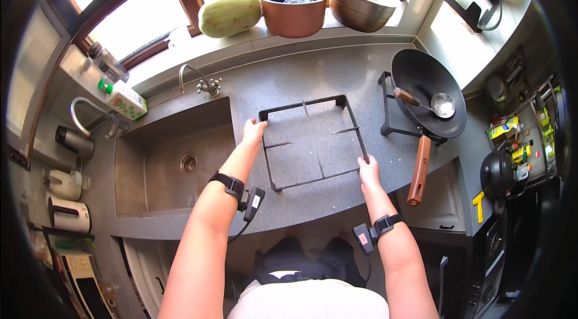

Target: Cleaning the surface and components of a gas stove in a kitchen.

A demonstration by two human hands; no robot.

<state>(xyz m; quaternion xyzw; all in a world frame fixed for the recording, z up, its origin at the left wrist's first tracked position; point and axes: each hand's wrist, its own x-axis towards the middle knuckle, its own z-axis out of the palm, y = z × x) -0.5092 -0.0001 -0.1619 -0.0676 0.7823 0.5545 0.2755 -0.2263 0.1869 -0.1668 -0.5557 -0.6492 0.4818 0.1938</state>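
Observation:
Between my hands is a square black metal pan support [332, 177] from a gas stove, with short prongs pointing inward from its sides. My left hand [254, 131] grips its left side near the far corner. On the right side, close to the near corner, my right hand [369, 170] holds the frame. The support is over the grey countertop [289, 210]; whether its feet touch the surface I cannot tell. To the right, a black wok [406, 75] with a brown handle tilts on a second pan support [386, 107], a metal ladle [443, 105] lying inside it.
A steel sink [158, 183] with a faucet [208, 86] adjoins on the left. Along the windowsill sit a green melon [230, 17], a copper-coloured pot [293, 19] and a steel pot [363, 10]. A black lidded pot [496, 174] stands at the right. Small white specks dot the countertop.

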